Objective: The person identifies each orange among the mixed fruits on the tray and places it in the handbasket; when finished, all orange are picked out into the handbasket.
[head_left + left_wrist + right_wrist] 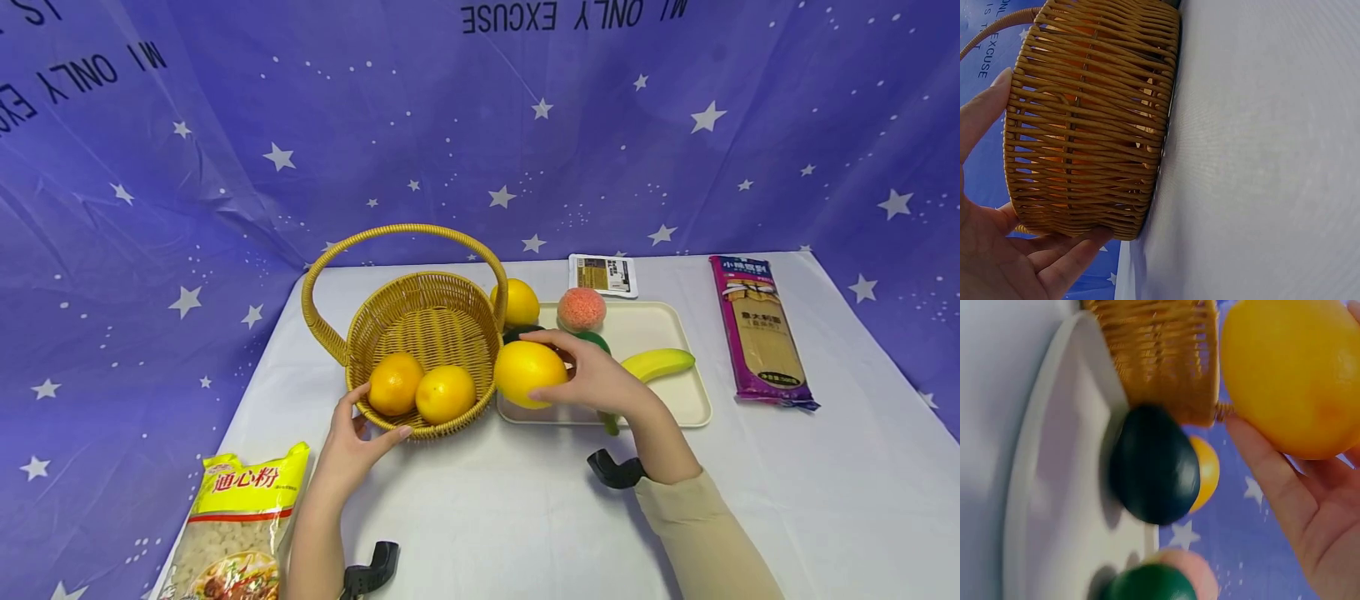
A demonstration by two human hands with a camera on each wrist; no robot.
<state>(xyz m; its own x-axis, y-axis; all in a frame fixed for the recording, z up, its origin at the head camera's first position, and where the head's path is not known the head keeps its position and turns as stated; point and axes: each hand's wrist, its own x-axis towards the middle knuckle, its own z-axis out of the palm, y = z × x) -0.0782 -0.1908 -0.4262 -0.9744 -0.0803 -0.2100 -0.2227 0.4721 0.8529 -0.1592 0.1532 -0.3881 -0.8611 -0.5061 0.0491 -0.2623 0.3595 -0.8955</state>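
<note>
We have the basket (427, 329) at eleven o'clock, our left hand (352, 450) gripping it at its seven; our right hand (597, 375), fingers and thumb clamped on the yellow fruit (529, 375), sits just off its three, the fruit's long axis roughly nine-to-three.

A yellow-topped bag (243, 529) lies left on the white table (487, 517), a purple packet (763, 329) right, a white sachet (602, 276) near the back, starry blue cloth (450, 108) behind

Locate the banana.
In the head view, the banana lies on the right side of the tray, partly behind the right hand and left of the purple noodle packet.
</note>
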